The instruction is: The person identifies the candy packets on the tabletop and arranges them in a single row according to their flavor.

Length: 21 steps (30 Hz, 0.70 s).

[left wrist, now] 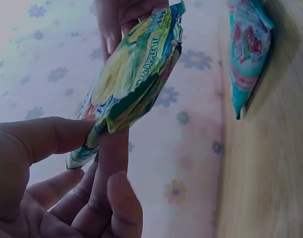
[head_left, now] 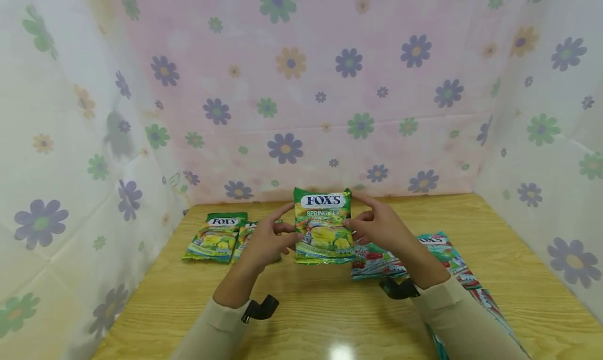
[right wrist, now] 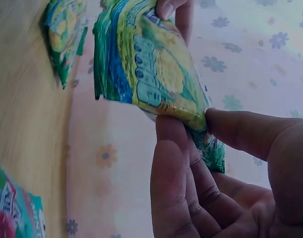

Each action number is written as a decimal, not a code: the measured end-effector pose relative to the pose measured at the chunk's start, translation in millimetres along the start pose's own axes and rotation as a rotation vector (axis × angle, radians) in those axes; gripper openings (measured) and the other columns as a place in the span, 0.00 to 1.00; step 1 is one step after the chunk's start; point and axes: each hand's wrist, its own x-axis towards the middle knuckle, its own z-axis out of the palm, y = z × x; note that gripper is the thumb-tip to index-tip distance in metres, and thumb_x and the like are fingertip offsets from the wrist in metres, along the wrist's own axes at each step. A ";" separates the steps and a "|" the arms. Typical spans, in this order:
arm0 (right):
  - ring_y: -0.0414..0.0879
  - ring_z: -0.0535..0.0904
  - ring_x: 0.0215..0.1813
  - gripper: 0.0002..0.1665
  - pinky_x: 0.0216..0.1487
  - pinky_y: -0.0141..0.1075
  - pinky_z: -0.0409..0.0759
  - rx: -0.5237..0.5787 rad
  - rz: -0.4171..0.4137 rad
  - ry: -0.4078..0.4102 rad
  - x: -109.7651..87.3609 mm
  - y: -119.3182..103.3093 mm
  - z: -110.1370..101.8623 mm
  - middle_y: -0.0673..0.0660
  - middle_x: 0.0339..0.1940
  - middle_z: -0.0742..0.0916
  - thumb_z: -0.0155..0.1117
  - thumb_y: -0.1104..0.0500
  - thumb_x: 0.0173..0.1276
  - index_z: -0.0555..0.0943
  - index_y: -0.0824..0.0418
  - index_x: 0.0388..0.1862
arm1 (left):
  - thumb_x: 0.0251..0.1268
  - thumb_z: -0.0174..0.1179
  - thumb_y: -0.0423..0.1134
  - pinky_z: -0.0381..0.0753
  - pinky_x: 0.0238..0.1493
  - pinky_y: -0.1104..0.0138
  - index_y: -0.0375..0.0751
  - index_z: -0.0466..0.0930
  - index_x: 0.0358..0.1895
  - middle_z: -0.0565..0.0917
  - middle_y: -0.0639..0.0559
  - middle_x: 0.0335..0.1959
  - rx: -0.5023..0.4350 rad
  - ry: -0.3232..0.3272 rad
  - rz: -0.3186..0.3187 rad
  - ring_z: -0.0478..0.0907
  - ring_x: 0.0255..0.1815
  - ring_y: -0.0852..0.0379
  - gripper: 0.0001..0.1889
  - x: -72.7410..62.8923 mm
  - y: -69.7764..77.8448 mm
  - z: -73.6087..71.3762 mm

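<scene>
A green and yellow candy bag (head_left: 323, 229) marked FOX'S Spring Tea is held upright above the table, its printed front facing the head camera. My left hand (head_left: 266, 239) pinches its left edge between thumb and fingers. On the opposite edge my right hand (head_left: 381, 226) pinches it the same way. The left wrist view shows the candy bag (left wrist: 134, 69) edge-on, with the thumb on one face and fingers behind. In the right wrist view the candy bag (right wrist: 156, 64) has its lower printing turned to the camera.
Two matching green bags, one at the far left (head_left: 214, 239) and one partly behind my left hand (head_left: 243, 237), lie on the wooden table (head_left: 301, 307). Several teal and red bags (head_left: 377, 263) lie at the right, partly under my right arm. A flowered curtain (head_left: 311, 98) encloses the back and sides.
</scene>
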 end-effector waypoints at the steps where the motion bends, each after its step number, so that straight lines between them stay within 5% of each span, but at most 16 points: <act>1: 0.56 0.90 0.37 0.47 0.39 0.53 0.90 0.014 -0.007 0.000 2.1 -0.6 1.7 0.60 0.43 0.91 0.71 0.51 0.73 0.58 0.40 0.84 | 0.68 0.70 0.38 0.83 0.29 0.61 0.66 0.65 0.78 0.88 0.44 0.49 0.005 0.015 0.005 0.87 0.33 0.48 0.38 0.6 0.2 -1.4; 13: 0.55 0.91 0.40 0.42 0.40 0.46 0.90 -0.012 -0.058 0.090 24.4 2.8 22.7 0.60 0.43 0.91 0.69 0.54 0.75 0.64 0.52 0.83 | 0.70 0.69 0.40 0.80 0.33 0.65 0.59 0.79 0.69 0.86 0.45 0.52 0.100 0.210 0.023 0.84 0.42 0.52 0.25 9.2 -0.7 -8.4; 21: 0.52 0.90 0.41 0.31 0.42 0.44 0.90 -0.015 -0.002 0.182 42.1 23.0 48.7 0.58 0.42 0.91 0.68 0.54 0.75 0.76 0.55 0.74 | 0.71 0.68 0.39 0.82 0.36 0.65 0.53 0.79 0.69 0.86 0.43 0.55 0.154 0.234 0.007 0.84 0.50 0.47 0.24 18.8 -21.5 -14.5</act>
